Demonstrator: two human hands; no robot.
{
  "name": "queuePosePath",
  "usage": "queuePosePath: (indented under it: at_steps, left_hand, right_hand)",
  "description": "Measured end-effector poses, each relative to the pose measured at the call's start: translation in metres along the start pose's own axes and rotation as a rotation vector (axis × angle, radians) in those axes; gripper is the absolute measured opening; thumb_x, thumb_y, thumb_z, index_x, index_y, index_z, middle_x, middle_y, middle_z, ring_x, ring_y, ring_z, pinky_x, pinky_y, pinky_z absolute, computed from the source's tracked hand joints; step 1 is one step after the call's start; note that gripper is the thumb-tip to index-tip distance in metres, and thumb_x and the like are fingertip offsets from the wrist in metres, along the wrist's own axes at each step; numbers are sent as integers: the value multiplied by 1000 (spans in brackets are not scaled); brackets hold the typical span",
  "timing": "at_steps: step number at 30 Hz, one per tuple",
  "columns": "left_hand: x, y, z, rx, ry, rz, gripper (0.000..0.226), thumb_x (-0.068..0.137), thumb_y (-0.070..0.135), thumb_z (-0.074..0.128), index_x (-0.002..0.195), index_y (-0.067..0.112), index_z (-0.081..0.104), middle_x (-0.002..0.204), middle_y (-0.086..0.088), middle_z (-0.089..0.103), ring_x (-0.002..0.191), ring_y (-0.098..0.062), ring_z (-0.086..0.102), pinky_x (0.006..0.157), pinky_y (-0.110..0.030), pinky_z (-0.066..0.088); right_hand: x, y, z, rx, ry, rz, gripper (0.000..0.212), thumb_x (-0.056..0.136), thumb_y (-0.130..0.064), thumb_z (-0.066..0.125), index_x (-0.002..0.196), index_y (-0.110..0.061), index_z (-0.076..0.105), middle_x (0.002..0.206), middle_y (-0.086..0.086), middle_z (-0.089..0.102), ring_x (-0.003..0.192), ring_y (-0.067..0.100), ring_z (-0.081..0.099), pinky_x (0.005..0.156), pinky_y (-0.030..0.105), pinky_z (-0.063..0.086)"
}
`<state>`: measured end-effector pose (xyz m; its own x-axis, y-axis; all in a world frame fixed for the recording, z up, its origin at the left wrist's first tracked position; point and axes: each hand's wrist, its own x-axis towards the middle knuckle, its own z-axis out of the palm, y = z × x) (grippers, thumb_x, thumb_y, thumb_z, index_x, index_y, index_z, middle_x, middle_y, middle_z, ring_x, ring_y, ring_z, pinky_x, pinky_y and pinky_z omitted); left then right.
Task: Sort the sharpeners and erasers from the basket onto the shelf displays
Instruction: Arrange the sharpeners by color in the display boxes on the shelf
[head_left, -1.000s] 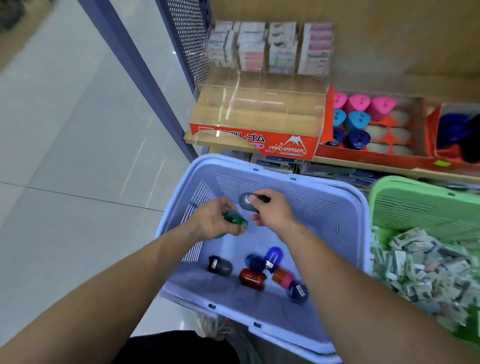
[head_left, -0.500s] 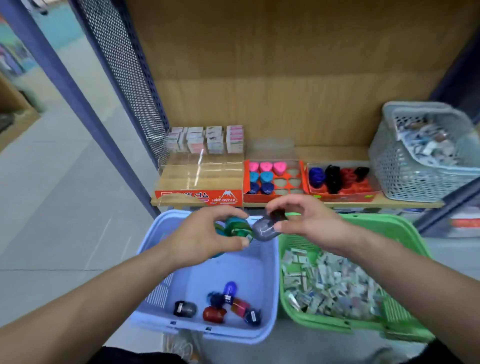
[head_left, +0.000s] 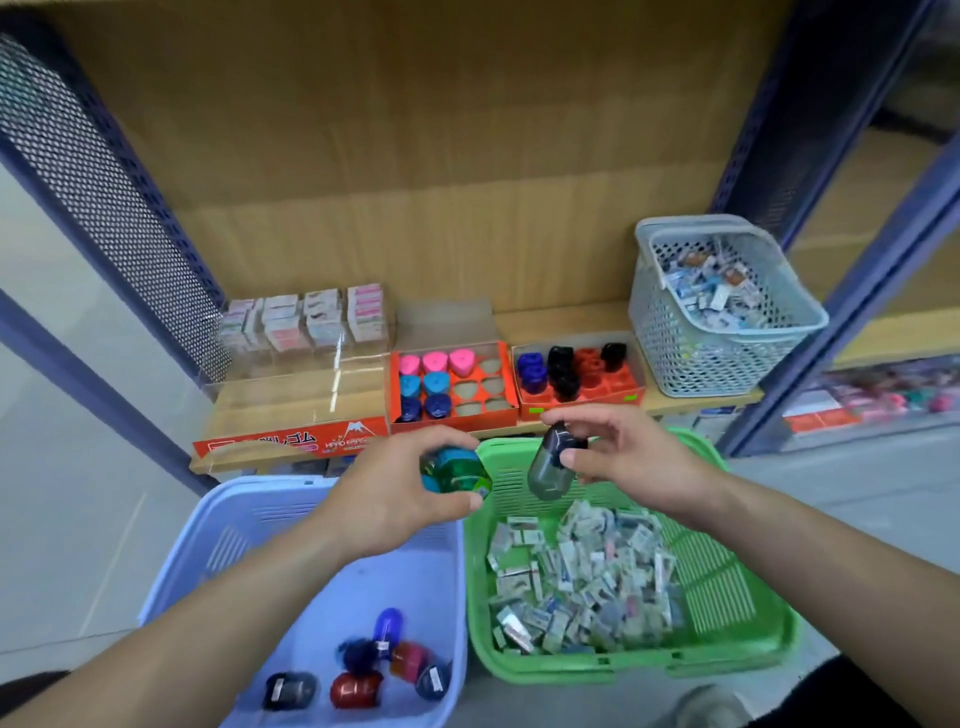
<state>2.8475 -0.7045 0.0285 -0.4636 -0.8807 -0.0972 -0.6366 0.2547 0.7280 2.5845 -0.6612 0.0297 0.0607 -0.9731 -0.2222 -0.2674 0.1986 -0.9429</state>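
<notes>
Both grips are clamping sharpeners at mid-frame. Reaching up from the lower left, the left hand (head_left: 389, 499) is curling fingers and thumb round a glossy green sharpener (head_left: 457, 470). From the lower right, the right hand (head_left: 628, 457) is pinching a tilted, smoky, capsule-shaped grey sharpener (head_left: 550, 467). Lower down, rounded plastic loose sharpeners (head_left: 363, 670) are lying in the slotted lilac basket (head_left: 171, 571), and wrapped erasers (head_left: 582, 582) are filling the green basket (head_left: 769, 613). Orange display trays (head_left: 498, 415) are sitting on the wooden shelf (head_left: 561, 317) above.
</notes>
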Motion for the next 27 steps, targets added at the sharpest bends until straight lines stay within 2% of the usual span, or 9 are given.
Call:
queuePosePath:
  at_steps: [3,5,9,11,14,17,20,24,27]
  left_hand:
    - [23,-8,11,21,-30,-9,44,73,41,88,110,45,66,99,24,67,96,9,61,81,-9,45]
    - [38,-12,17,21,-48,-12,46,73,41,88,114,40,67,98,26,67,95,12,60,79,-7,43]
    - [68,-20,24,8,-64,-32,56,70,43,89,120,39,64,106,18,68,100,9,60,87,-15,45]
    - [80,-23,24,-18,-61,-61,62,68,41,91,123,39,61,113,15,67,109,5,59,95,-20,46]
    - [98,-28,23,-46,-45,-64,53,62,45,92,106,40,64,109,20,70,107,12,58,98,-24,47]
    - [109,-33,25,-70,-55,-71,44,65,40,92,100,41,65,99,24,70,101,14,58,92,-21,47]
    - [119,-34,27,-71,-22,-42,40,68,37,91,98,42,66,92,30,67,96,10,58,80,-10,42]
    - [128,-32,29,-83,32,-34,44,69,35,90,105,42,67,94,21,67,95,8,57,74,-3,38]
    - [131,-32,31,-88,45,-52,49,69,37,90,112,44,67,102,22,66,96,9,56,75,-1,37]
  right_hand:
    - [12,20,-8,-137,68,47,34,82,-2,80,111,-19,70,107,9,71,92,12,68,83,15,51]
    - [19,33,-15,-239,85,67,30,80,-5,82,100,-24,71,100,5,73,79,10,70,72,17,55]
    - [42,47,-36,-374,155,88,25,82,-11,80,94,-29,68,99,-2,71,62,8,63,50,10,38]
    - [58,48,-47,-394,162,80,22,84,-8,78,94,-24,68,94,-2,69,58,-4,59,51,8,37]
    - [85,43,-65,-537,162,39,20,85,-12,77,100,-23,69,91,-10,66,58,-16,55,56,6,39]
    - [120,45,-90,-641,215,13,21,87,-14,75,105,-23,70,96,-5,70,60,-5,58,56,7,38]
    - [150,60,-116,-754,321,31,27,89,-13,74,115,-20,70,107,0,72,81,14,64,73,22,46]
    - [171,90,-131,-853,461,84,29,89,-15,73,116,-24,69,110,4,73,82,21,63,73,27,46]
    - [180,106,-129,-854,448,111,34,86,-11,75,118,-22,69,112,8,73,93,29,69,83,34,55]
